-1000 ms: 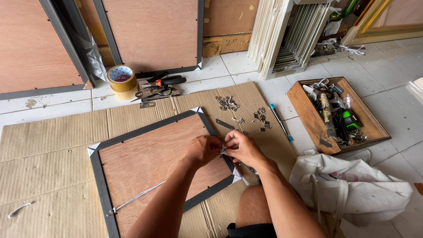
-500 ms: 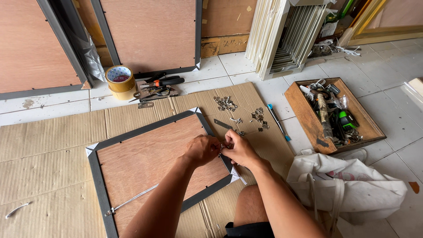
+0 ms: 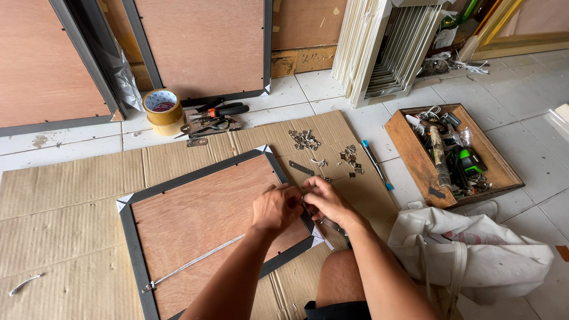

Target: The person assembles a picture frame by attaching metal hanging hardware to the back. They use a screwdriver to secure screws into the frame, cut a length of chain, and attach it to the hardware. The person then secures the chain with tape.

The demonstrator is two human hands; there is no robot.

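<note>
1. Here, both hands, left (image 3: 276,207) and right (image 3: 325,201), meet pinched together at the dark frame (image 3: 133,237)'s right edge; what they pinch is hidden.
2. A cord (image 3: 195,264) runs toward seven o'clock.
3. The tool tray (image 3: 415,151) sits at two o'clock.

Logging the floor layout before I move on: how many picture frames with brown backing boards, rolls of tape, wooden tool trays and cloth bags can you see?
Dark-framed picture frames with brown backing boards: 3, one flat under both hands, two leaning at the wall
Tan rolls of packing tape: 1
Wooden tool trays: 1
White cloth bags: 1
Total: 6
</note>
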